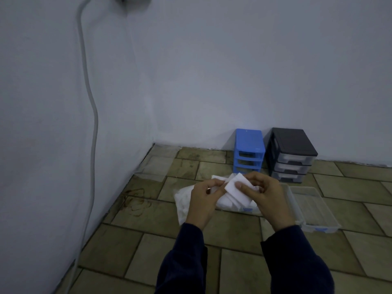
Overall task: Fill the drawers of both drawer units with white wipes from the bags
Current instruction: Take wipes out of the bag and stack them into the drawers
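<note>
Both of your hands are up over the floor tiles, working one small stack of white wipes [235,184]: your right hand [266,197] has its thumb curled over the stack's top face with fingers wrapped behind, and your left hand [204,198] pinches the stack's near-left corner between thumb and fingertips. Expect the wipes to be very light, soft and floppy, so loose sheets will likely slide or fan apart; hold them across the flat faces near the middle, squeezing the stack together, rather than by one corner. Beneath your hands lies a crinkled clear bag [183,200] with more white wipes in it, resting on the floor. Just right of it sits a clear drawer [314,206], pulled out of its unit; it looks to hold no wipes yet, though its contents are hard to read. Against the wall stand the blue drawer unit [249,151] and, just beside it, the black drawer unit [291,154], whose three clear drawers are pushed in; you cannot tell what is inside either one.
</note>
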